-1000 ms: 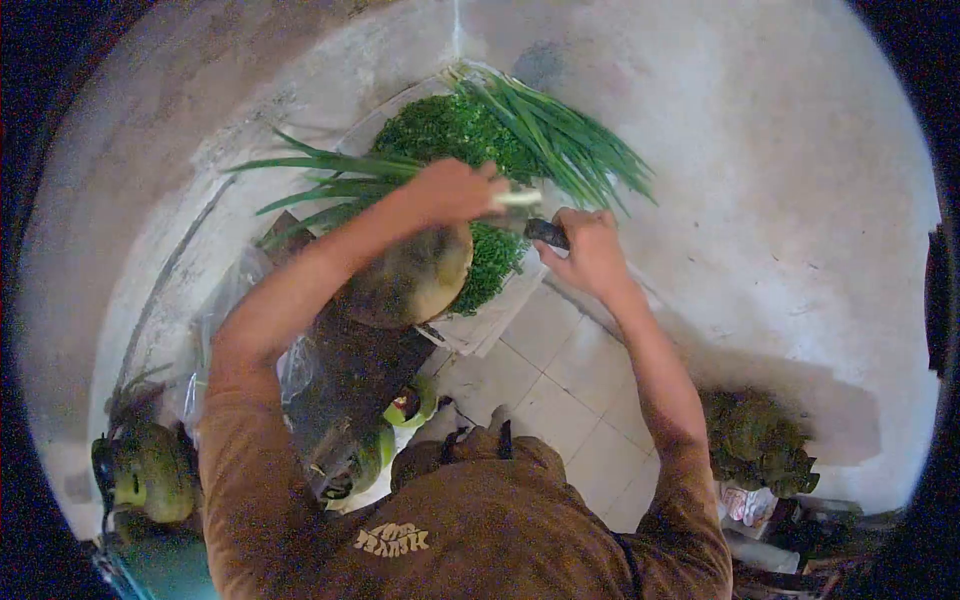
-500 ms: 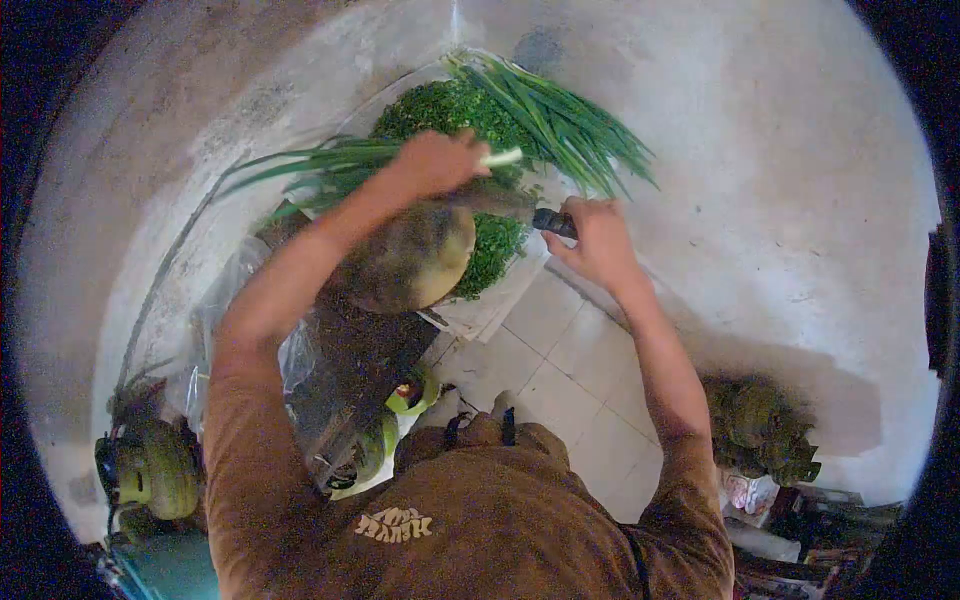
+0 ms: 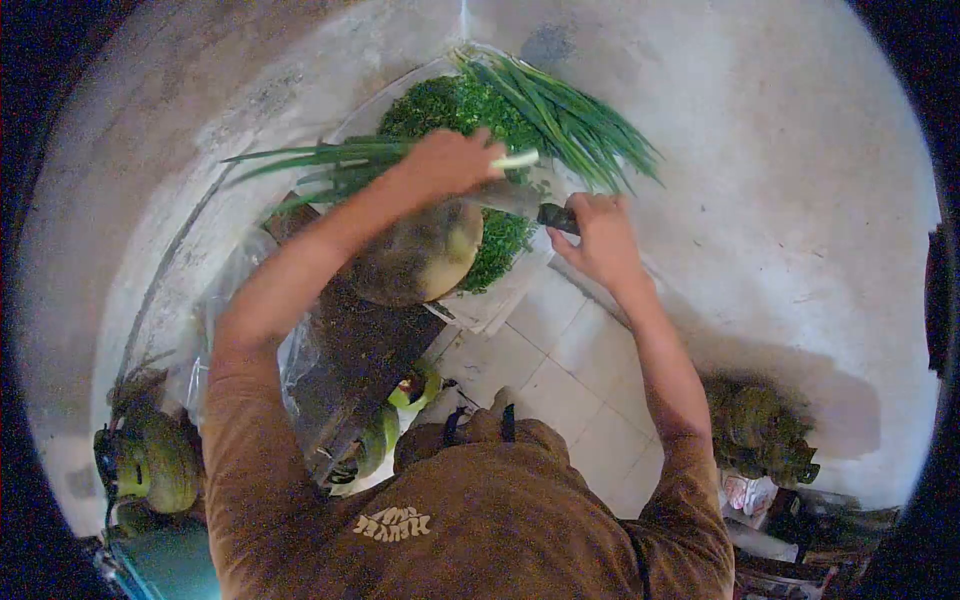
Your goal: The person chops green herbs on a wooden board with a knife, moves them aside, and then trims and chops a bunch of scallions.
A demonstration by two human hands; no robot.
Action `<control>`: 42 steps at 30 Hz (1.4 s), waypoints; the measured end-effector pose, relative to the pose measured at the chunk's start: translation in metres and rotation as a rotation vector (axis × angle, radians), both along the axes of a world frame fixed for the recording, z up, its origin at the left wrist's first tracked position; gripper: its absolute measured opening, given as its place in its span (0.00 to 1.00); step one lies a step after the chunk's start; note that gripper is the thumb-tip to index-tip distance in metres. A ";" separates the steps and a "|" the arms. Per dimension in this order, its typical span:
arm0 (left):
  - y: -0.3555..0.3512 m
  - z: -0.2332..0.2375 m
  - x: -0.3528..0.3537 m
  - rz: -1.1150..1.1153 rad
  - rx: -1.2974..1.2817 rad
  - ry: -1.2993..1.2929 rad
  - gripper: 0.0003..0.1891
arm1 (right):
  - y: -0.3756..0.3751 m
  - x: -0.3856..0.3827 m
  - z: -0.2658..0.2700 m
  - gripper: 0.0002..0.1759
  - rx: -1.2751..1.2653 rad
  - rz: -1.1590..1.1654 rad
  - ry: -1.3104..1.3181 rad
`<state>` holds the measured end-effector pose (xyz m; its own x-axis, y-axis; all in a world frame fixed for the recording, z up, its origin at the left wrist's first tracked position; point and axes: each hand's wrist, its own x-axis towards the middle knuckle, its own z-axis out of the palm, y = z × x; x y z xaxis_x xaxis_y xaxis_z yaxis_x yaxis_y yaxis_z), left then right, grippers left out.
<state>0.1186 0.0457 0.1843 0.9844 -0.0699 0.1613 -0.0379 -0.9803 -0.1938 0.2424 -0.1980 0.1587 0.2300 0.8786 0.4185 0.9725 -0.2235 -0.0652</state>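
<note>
My left hand (image 3: 455, 162) is closed around a bundle of spring onions (image 3: 520, 160); the white ends stick out to the right and long green leaves trail left. In my right hand (image 3: 603, 235) is a knife (image 3: 557, 218), gripped by its black handle. Its motion-blurred blade points left, close under the white ends. Below my left hand lies a round chopping block (image 3: 425, 255). Finely chopped greens (image 3: 500, 245) lie along its right side, and a larger heap (image 3: 440, 105) is behind it. Whole spring onions (image 3: 570, 110) rest at the back right.
Paper (image 3: 478, 312) sticks out from under the greens at the front. A dark tabletop (image 3: 370, 345) and a clear plastic bag (image 3: 215, 300) are at the left. Green gas cylinders (image 3: 160, 465) stand low left, another (image 3: 755, 425) low right. Walls meet behind the greens; tiled floor (image 3: 560, 370) lies below.
My left hand and the spring onions have shifted slightly right. The knife stays in my right hand, its blade still blurred. The view has moved slightly.
</note>
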 end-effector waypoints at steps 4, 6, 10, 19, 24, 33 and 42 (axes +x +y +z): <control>-0.002 0.006 0.000 -0.037 -0.007 -0.093 0.19 | -0.003 0.004 -0.002 0.20 -0.058 -0.024 0.023; -0.020 0.001 -0.002 -0.174 -0.066 0.014 0.19 | -0.003 0.001 -0.003 0.19 -0.046 -0.029 0.033; 0.006 -0.023 0.016 0.076 -0.004 0.010 0.20 | -0.001 -0.001 -0.002 0.16 0.020 0.018 0.040; 0.048 0.056 -0.075 0.377 0.101 -0.256 0.21 | -0.038 -0.014 -0.023 0.19 -0.032 -0.155 0.534; 0.039 0.095 -0.141 0.526 0.158 -0.350 0.20 | -0.040 -0.057 -0.068 0.20 -0.039 -0.024 0.632; 0.012 0.099 -0.207 0.709 0.012 -0.296 0.19 | 0.039 -0.045 -0.114 0.24 -0.195 -0.061 0.289; 0.007 0.026 -0.227 0.667 -0.049 -0.288 0.18 | 0.043 -0.048 -0.084 0.21 -0.116 -0.110 0.520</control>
